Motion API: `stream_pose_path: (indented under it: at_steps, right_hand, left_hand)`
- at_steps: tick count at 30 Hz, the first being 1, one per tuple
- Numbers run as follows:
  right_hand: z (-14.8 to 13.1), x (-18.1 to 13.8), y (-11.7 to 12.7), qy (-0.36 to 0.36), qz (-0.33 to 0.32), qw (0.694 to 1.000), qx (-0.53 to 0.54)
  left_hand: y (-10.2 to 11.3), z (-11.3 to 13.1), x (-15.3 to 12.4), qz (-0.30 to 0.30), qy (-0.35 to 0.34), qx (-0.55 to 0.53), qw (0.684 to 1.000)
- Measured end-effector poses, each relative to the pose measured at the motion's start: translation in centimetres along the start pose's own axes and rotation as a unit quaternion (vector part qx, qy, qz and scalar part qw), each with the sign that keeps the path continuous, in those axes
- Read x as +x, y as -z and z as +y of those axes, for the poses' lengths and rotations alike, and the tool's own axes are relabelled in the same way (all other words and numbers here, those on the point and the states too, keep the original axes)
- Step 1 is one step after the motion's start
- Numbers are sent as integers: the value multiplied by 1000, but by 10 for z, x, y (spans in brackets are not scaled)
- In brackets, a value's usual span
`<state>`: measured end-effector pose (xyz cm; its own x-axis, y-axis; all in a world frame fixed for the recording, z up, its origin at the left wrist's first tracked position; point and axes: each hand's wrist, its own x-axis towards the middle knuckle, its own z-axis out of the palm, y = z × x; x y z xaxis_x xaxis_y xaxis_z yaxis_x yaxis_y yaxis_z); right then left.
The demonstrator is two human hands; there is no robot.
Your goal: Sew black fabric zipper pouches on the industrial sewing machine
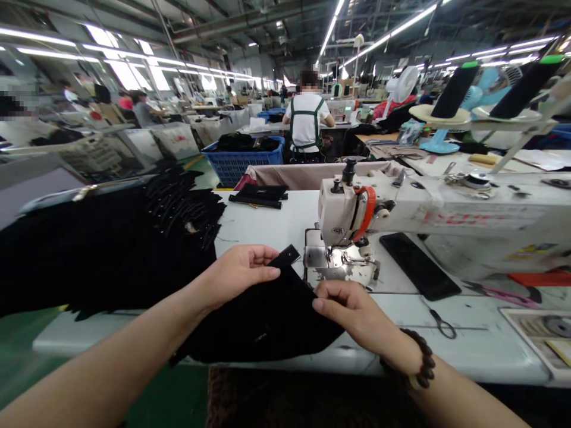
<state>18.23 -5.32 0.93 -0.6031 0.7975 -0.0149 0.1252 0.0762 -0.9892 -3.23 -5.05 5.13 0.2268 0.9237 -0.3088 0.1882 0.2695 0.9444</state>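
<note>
So the black cloth is on the near-left side of the sewing machine. Probably light and floppy, so I'd go for edges: left hand pinching by the stiffer-looking tab, right hand pinching the edge facing the machine.

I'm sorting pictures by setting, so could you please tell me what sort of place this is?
Most likely a garment factory: there is a sewing machine, a large pile of black fabric at the left, and black thread cones at upper right.
</note>
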Motion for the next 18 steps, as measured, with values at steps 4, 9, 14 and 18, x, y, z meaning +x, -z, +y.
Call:
stream_pose_path:
  at_steps: [4,9,14,18]
  right_hand:
    - [0,1,-1,4,3,1000,-5]
    - [9,4,-3,-57,5,997,47]
    - [19,11,-1,-62,-14,990,129]
    - [24,15,1,-48,-16,975,217]
  left_hand:
    - [-3,3,-4,24,2,-17,1000]
    - [2,4,-5,73,-26,13,997]
    - [12,1,-2,116,-35,17,992]
    - [16,3,-3,128,-22,10,992]
